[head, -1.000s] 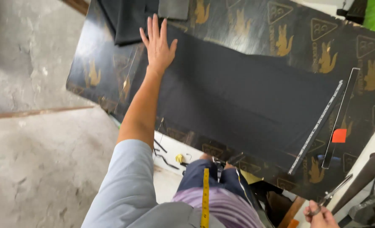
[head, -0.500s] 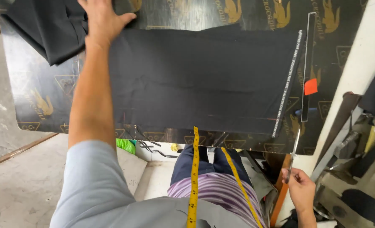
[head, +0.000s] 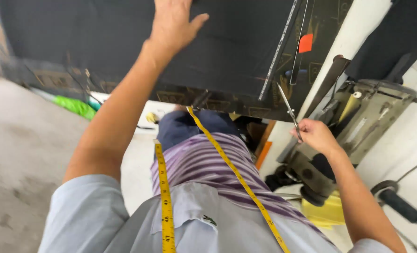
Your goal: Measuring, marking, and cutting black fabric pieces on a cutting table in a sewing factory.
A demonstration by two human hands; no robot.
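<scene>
My left hand lies flat, fingers spread, on a sheet of black fabric spread over a dark table with gold printed figures. My right hand is off the table's right corner, holding a pair of scissors by the handles, blades pointing up toward the fabric's near right edge. A long clear ruler lies along the right edge of the fabric, with a dark strip and an orange tag beside it. A yellow tape measure hangs round my neck.
A sewing machine stands at the right, below a white surface, with a yellow container under it. Bright green material lies on the concrete floor at the left. Dark cloth drapes at the top right.
The view has swung left and closer. My right hand has risen from low beside my leg to the table's corner with the scissors. My left hand has stayed on the fabric.
</scene>
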